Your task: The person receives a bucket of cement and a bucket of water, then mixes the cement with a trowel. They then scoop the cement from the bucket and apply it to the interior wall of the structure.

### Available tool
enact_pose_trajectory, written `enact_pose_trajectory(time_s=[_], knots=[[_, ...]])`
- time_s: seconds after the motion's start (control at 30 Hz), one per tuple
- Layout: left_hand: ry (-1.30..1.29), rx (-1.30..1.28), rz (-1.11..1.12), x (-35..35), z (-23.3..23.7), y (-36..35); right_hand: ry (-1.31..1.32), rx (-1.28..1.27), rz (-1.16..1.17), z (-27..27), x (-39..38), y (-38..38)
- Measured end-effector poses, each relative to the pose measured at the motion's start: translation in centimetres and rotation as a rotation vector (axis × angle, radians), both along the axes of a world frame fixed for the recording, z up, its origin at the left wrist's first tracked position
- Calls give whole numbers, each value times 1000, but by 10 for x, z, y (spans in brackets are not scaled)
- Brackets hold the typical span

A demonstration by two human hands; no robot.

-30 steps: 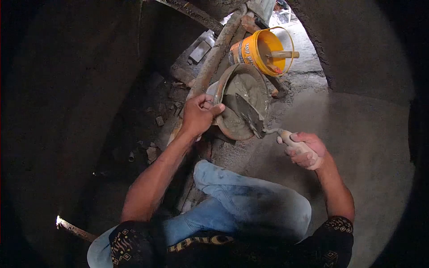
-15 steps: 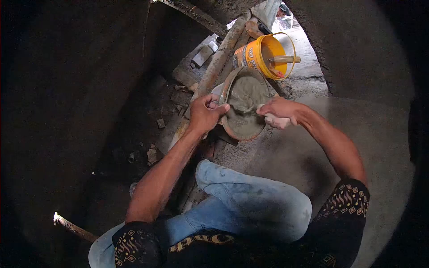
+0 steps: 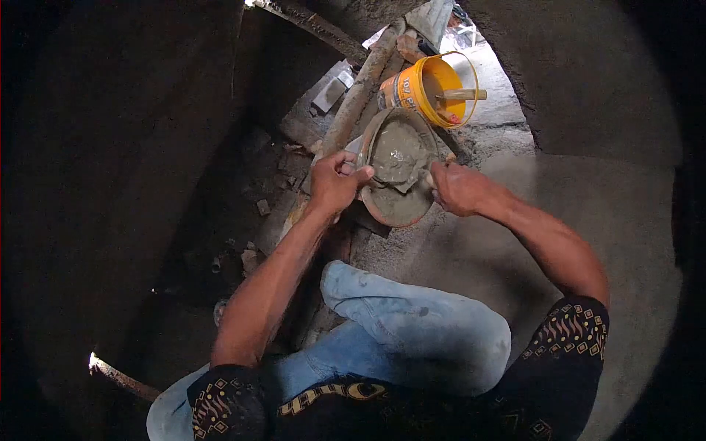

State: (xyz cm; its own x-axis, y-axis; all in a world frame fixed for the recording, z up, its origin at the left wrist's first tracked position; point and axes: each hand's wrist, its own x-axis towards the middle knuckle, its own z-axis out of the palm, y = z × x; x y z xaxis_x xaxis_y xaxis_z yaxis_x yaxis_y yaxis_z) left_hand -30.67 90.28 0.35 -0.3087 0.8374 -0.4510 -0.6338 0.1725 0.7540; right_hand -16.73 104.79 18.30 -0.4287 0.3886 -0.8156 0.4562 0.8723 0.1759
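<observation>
A round bowl [image 3: 396, 218] holds wet grey mortar [image 3: 398, 152] in front of me. At its left rim, my left hand [image 3: 338, 182] grips the edge, thumb over the rim and some fingers behind it. My right hand [image 3: 457, 188] is closed at the bowl's right side, around a tool handle that is mostly hidden. The tool's blade seems to lie in the mortar, covered by it, so its shape is hard to make out.
Beyond the bowl, a yellow bucket [image 3: 423, 87] lies tilted with a wooden handle [image 3: 462, 95] sticking out. A long pole [image 3: 363, 88] runs behind the bowl's left side. Broken pieces [image 3: 251, 259] lie at lower left. A curved plastered surface [image 3: 588, 213] rises at right.
My right hand has turned, its knuckles now higher, and the mortar in the bowl has been shifted into a different shape. My left hand still holds the rim.
</observation>
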Motion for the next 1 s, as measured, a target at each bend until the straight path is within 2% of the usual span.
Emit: enact_pose_trajectory(time_s=[0.1,0.17,0.2,0.27,0.4,0.5,0.57,0.6,0.67,0.8,0.87,1.0], knots=[[109,-20,-79,-5,3,-1,34,52,-53,15,10,-2],[94,-22,-67,-3,2,-1,91,19,94,23,20,2],[77,-27,-56,-2,2,0,93,24,94,29,20,2],[114,-41,-64,-4,6,-1,-12,90,25,51,17,-3],[171,-71,-83,-9,12,-3,-18,156,62,94,16,-14],[60,-55,-69,-8,15,-4,-101,297,111,111,15,-23],[106,-42,-60,-4,0,-2,-35,467,287,118,16,-30],[150,-28,-48,-3,-7,1,-38,478,284,117,16,-31],[113,8,-39,2,-18,3,142,546,313,102,15,-29],[141,38,-45,1,-18,2,256,584,427,43,26,1],[174,9,-25,2,-12,0,57,418,133,25,20,8],[149,5,31,5,-7,0,153,252,94,-12,54,19]])
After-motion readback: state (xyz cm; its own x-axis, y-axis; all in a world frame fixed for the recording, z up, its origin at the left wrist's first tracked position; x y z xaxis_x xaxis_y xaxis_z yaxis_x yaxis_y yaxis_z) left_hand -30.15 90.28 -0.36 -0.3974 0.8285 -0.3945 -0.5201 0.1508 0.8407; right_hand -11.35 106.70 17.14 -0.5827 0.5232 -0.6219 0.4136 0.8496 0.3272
